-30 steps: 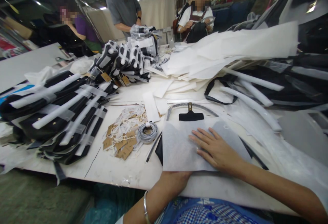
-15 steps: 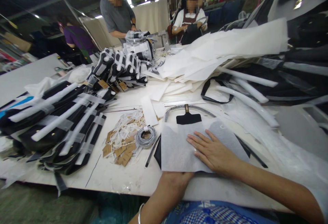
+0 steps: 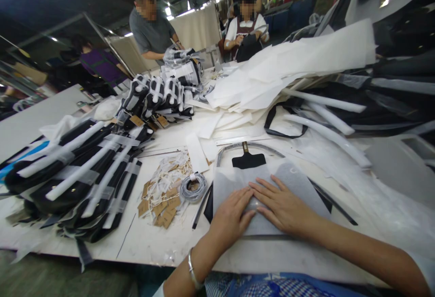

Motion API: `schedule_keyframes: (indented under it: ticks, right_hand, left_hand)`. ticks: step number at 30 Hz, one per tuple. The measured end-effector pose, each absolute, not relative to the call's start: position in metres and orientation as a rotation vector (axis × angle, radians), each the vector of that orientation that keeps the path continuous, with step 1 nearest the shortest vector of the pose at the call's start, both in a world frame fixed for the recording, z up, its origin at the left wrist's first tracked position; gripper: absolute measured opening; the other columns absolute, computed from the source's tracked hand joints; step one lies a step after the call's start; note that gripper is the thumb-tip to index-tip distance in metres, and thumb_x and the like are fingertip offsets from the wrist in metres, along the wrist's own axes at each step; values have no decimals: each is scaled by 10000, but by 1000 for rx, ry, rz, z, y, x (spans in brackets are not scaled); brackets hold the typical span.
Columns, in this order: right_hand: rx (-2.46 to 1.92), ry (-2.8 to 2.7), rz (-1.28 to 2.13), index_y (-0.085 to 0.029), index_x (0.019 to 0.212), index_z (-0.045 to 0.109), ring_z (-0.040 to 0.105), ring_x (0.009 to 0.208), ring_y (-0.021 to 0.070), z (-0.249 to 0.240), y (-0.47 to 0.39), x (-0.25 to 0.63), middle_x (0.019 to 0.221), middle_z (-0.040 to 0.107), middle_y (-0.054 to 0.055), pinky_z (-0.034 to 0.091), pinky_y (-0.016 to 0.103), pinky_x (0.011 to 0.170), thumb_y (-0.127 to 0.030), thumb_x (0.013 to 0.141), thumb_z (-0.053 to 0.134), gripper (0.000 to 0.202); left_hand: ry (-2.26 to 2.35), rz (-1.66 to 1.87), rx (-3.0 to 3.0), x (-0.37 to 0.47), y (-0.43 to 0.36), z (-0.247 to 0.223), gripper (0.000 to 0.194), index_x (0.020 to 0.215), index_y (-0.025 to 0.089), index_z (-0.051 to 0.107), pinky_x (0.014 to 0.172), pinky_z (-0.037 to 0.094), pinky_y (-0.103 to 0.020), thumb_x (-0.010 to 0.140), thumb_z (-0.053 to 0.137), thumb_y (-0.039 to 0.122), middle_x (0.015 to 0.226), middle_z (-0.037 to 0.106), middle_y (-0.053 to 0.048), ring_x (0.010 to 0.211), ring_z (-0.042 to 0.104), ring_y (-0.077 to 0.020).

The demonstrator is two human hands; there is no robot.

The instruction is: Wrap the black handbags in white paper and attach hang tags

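Note:
A sheet of white tissue-like paper [image 3: 231,181] lies over a black bag, whose dark flap with a metal clasp [image 3: 248,160] sticks out past the far edge. Flat on the paper rests my left hand [image 3: 234,211], fingers stretched out. Beside it my right hand [image 3: 280,204] also lies flat, its fingers spread. The two hands touch or nearly touch at the fingertips. Behind the flap curves a wrapped handle [image 3: 222,149]. A dark strap end [image 3: 336,204] shows at the right of the paper.
Brown tags with white strings [image 3: 166,202] and a coiled grey cord [image 3: 193,187] lie to the left. Wrapped black bags [image 3: 78,174] are piled farther left. White paper sheets [image 3: 251,79] are heaped at the back. Co-workers [image 3: 152,29] are across the table.
My left hand has come out from under the near edge of the paper and now lies on top of it. My right hand has stayed on the paper.

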State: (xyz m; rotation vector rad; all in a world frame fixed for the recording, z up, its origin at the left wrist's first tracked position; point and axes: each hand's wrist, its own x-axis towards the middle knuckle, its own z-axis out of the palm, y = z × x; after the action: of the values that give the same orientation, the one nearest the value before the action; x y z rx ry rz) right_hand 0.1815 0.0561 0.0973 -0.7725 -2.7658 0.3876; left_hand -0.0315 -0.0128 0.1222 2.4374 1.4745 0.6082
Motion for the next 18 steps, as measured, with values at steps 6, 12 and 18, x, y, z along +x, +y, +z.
schedule_keyframes:
  ticks: [6, 12, 18]
  right_hand:
    - [-720, -2527, 509, -198, 1368, 572, 526, 1324, 276, 97, 60, 190, 1378, 620, 117, 360, 596, 1147, -347, 1009, 529, 391]
    - [-520, -2366, 376, -205, 1058, 713, 653, 946, 210, 106, 57, 190, 978, 708, 74, 531, 458, 947, -194, 998, 539, 184]
    - [-468, -2404, 232, -174, 1128, 699, 654, 905, 207, 110, 52, 191, 973, 714, 97, 571, 371, 797, -137, 1000, 483, 254]
  left_hand:
    - [1485, 708, 2373, -39, -23, 96, 469, 1449, 175, 388, 1166, 420, -431, 1014, 501, 309, 1441, 574, -122, 1364, 514, -196]
    - [1449, 716, 2354, -37, -19, 106, 251, 1234, 206, 564, 1176, 410, -406, 995, 540, 280, 1423, 592, -94, 1355, 524, -197]
    - [1487, 731, 2380, -37, -20, 104, 276, 1250, 210, 573, 1156, 437, -409, 987, 556, 290, 1407, 608, -90, 1327, 552, -212]
